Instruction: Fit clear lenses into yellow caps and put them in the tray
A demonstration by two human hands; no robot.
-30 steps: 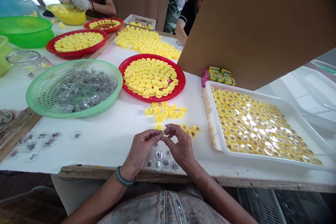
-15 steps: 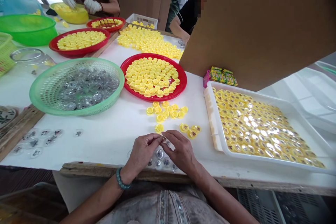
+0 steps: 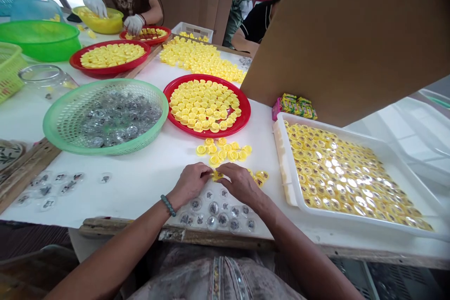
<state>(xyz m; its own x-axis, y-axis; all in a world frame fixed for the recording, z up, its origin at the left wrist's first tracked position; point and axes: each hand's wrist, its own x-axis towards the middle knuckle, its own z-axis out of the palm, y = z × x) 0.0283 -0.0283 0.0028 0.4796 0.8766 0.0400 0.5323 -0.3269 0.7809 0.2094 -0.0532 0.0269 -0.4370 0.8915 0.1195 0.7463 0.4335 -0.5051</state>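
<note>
Close together over the middle of the table, my left hand [image 3: 192,181] and my right hand [image 3: 241,183] meet at a small round yellow piece [image 3: 218,176]. Fingertips of both hands pinch it from either side and hide part of it. Just beyond lies a loose group of yellow pieces [image 3: 222,154]. By my right hand are a few yellow pieces with dark printed centres [image 3: 260,177]. Below my hands, clear round caps with dark prints [image 3: 222,219] are spread near the table's front edge.
A green basket of clear caps [image 3: 49,124] stands left; a red plate of yellow pieces [image 3: 248,112] is ahead. To the right are a white tray [image 3: 286,183] of printed pieces and a cardboard panel [image 3: 333,33]. Two people work across the table; one wears white gloves [image 3: 133,24].
My hands have moved forward from the clear caps to the yellow pieces, uncovering the caps. A yellow piece now shows between my fingers. The gloved co-worker's hand has lowered to a red plate.
</note>
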